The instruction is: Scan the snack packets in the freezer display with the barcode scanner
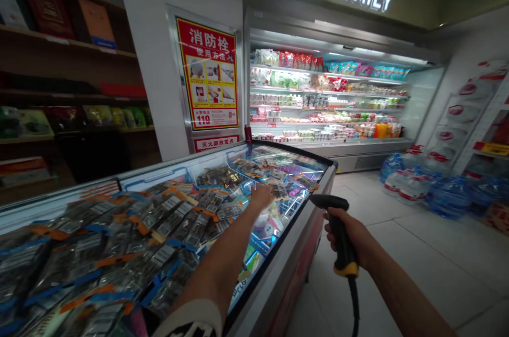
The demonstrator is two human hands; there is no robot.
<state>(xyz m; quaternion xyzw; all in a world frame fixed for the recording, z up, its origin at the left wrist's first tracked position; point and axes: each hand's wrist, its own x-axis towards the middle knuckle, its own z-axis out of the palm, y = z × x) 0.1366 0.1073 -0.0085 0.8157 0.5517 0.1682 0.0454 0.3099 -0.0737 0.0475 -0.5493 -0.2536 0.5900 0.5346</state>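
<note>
A black barcode scanner (341, 236) with a yellow band at its base and a cord hanging down is gripped in my right hand (353, 239), beside the freezer's edge. My left hand (261, 196) reaches out over the glass top of the chest freezer (274, 257), close to several flat plastic packets (278, 188). Its fingers are blurred and partly hidden, so what they hold or touch is unclear. Many clear packets with dark contents, white barcode labels and orange or blue edges (170, 207) lie spread over the freezer top to the left.
A lit open fridge (330, 93) with stocked shelves stands at the back. Bundled water bottles (405, 186) sit on the tiled floor (374, 257) at right. Stocked shelves (67, 40) line the left, with a red fire-hydrant poster (210, 74) on the wall.
</note>
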